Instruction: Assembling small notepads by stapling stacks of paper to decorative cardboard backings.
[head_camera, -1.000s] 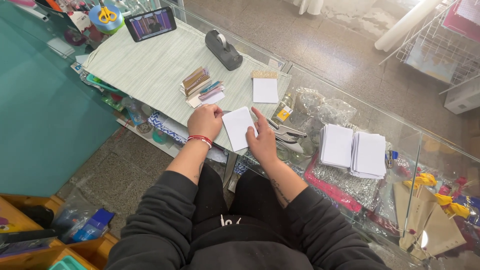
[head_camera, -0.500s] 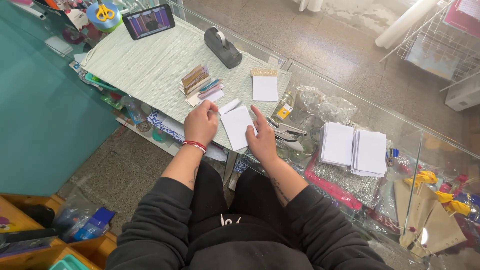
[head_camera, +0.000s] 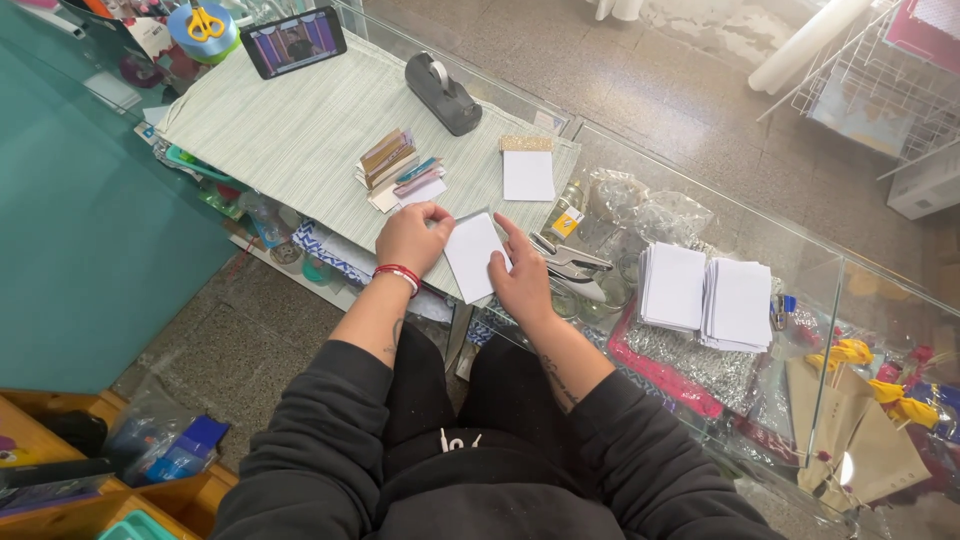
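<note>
From the head view, the white card (head_camera: 474, 255) lies at the near edge of the green striped mat (head_camera: 290, 130) on the glass surface (head_camera: 800, 250), held between both hands. Compared with the pictures a moment ago, the card has turned slightly and now sits flatter on the mat, with the left hand (head_camera: 410, 238) shifted to its upper left corner; by that, the work on this card looks to be in mid-handling rather than finished. The left hand pinches the card's corner with curled fingers; the right hand (head_camera: 520, 280) presses flat on the card's right edge, forefinger stretched out along it. The card's long axis runs from near the person up and away toward the mat's far side, tilted a little leftward. Beyond it on the mat lie a stack of coloured cards (head_camera: 400, 170), another white card with a glitter strip (head_camera: 527, 170) and a tape dispenser (head_camera: 442, 92); right of the mat lie two white card piles (head_camera: 705, 295)
</note>
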